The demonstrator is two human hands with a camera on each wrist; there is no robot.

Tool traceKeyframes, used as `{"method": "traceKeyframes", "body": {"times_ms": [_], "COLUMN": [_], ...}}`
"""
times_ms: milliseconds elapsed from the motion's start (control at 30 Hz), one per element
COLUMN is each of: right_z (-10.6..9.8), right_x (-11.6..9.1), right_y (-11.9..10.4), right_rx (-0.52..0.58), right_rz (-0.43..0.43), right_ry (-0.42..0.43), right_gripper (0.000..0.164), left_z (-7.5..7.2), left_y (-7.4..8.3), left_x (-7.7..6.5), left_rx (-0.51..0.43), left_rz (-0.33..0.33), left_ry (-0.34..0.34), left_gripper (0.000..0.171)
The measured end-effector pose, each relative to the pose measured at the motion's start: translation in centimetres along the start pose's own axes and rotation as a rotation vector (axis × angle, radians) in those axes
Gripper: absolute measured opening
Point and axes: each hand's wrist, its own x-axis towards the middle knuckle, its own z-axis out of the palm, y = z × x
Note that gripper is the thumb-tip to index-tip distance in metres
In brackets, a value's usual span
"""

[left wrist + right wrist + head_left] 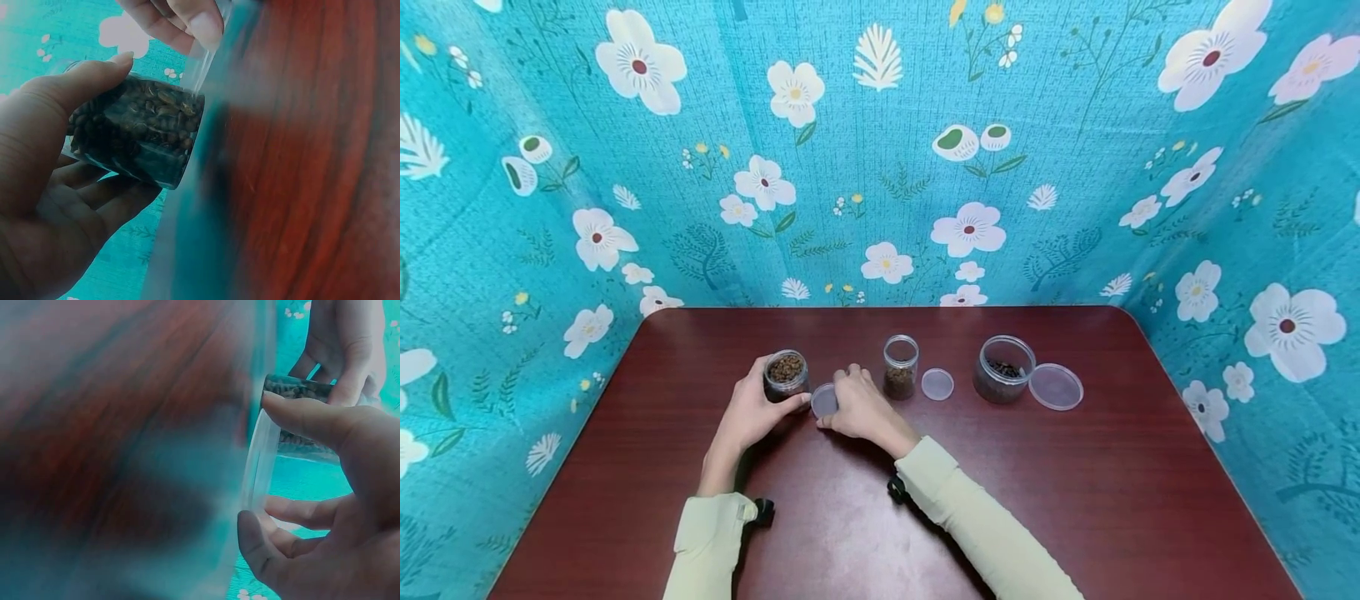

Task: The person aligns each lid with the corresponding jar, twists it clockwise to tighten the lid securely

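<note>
A clear jar (pixel 787 385) full of brown pieces stands open-topped on the left part of the table, and my left hand (pixel 754 412) grips it round the side. In the left wrist view the thumb and fingers of that hand lie on opposite sides of the jar (pixel 137 125). Just right of it, my right hand (pixel 859 407) holds a round translucent lid (pixel 823 401) by its edge, low at the tabletop. From the right wrist, the lid (pixel 259 462) is seen edge-on between thumb and fingertips. Whether the lid touches the table I cannot tell.
A narrow clear jar (pixel 900 368), partly filled with brown bits, is beside my right hand, with a small lid (pixel 937 384) to its right. Farther right are a wide jar (pixel 1002 371) with dark contents and a larger lid (pixel 1056 387). A floral curtain surrounds the brown table (pixel 1075 500).
</note>
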Motion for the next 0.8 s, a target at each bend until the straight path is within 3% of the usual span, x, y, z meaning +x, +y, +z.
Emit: {"method": "traceKeyframes", "body": {"times_ms": [400,600,800], "right_z": [-0.9,-1.7,-2.5], "right_x": [-3.2,-5.0,-7.0], "right_y": [-0.1,0.8,2.2], "right_rx": [-0.077,-0.103,-0.041], "right_rz": [-0.056,-0.063,-0.023], "right_ry": [-0.015,-0.031,-0.092], "right_gripper": [0.061,0.065,0.076], "left_z": [0.2,1.3,2.5], "left_y": [0.9,2.0,3.1], "left_x": [-2.0,-2.5,-3.1], "left_rx": [0.007,-0.026,-0.064], "left_rz": [0.028,0.064,0.102], "left_ry": [-0.037,-0.057,-0.059], "left_gripper": [0.09,0.085,0.082]}}
